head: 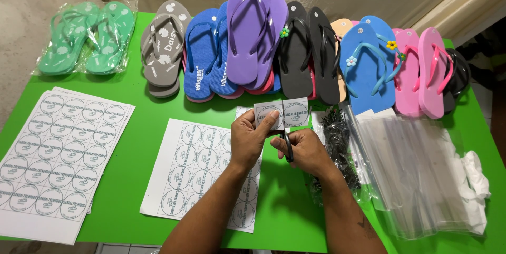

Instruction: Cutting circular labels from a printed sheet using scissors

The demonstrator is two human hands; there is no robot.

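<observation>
Left hand [252, 135] pinches a 2-label paper strip [282, 113]; right hand [305, 148] grips scissors [287, 140] mid-cut. Cut sheet [203, 172] mostly remains; stack [63, 148] untouched.

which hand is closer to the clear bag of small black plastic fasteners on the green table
Right. The right hand, working the black scissors, sits just beside the clear bag of small black plastic fasteners. The left hand, holding the cut paper strip, is farther off.

sticker strip [282, 113]: paper, smooth
scissors [288, 146]: shiny metal
flip-flops [247, 38]: soft foam, matt
bags [416, 169]: clear plastic, glossy
table [132, 143]: smooth, green
</observation>
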